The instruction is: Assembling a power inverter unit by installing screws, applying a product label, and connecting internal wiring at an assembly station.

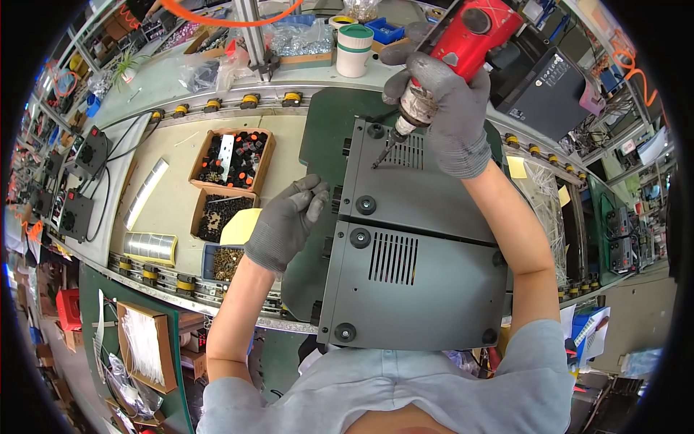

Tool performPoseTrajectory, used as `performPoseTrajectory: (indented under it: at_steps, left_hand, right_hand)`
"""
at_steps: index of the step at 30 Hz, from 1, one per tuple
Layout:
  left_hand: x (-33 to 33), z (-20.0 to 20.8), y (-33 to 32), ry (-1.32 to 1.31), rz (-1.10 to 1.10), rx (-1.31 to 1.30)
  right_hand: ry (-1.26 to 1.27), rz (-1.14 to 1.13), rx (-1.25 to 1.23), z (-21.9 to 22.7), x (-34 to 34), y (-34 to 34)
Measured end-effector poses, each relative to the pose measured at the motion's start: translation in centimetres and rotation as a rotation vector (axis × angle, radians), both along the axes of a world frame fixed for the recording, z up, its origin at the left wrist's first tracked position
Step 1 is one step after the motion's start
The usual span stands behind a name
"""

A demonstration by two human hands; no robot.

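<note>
While my right hand (441,101) is clenching the heavy red driver (463,36), my left hand (285,224), holding nothing, is steadying the rigid, weighty-looking chassis (419,239) by its edge.

electronics assembly line workstation, roller conveyor rails (217,105) either side of the bench, cardboard boxes of black knobs and screws (233,158), bagged hardware (300,40), power units with cables (90,152) at left, red powered screwdriver (463,40) overhead
</note>
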State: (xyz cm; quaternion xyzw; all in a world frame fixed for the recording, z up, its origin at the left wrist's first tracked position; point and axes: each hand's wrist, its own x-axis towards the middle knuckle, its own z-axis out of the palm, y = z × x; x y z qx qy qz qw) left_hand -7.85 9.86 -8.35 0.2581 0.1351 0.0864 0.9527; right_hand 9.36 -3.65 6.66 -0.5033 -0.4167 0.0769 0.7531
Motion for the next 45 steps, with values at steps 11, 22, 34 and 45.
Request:
performPoseTrajectory:
  at_steps: [11, 22, 34, 45]
  left_hand:
    - [-1.1, -0.2, -0.6, 0.051, 0.060, 0.027]
    - [-2.7, -1.1, -0.4, 0.020, 0.056, -0.033]
    - [-3.4, 0.1, -1.5, -0.014, 0.034, 0.018]
    - [-4.1, 4.9, -4.0, -0.090, -0.009, 0.091]
  right_hand:
    - [-0.055, 0.015, -0.238, 1.0, -2.0, 1.1]
    - [-0.019, -0.012, -0.139, 0.4, -1.9, 1.8]
    - [0.091, 0.055, -0.361, 0.2, -1.2, 1.2]
    - [-0.061, 0.002, -0.102, -0.1, -2.7, 2.0]
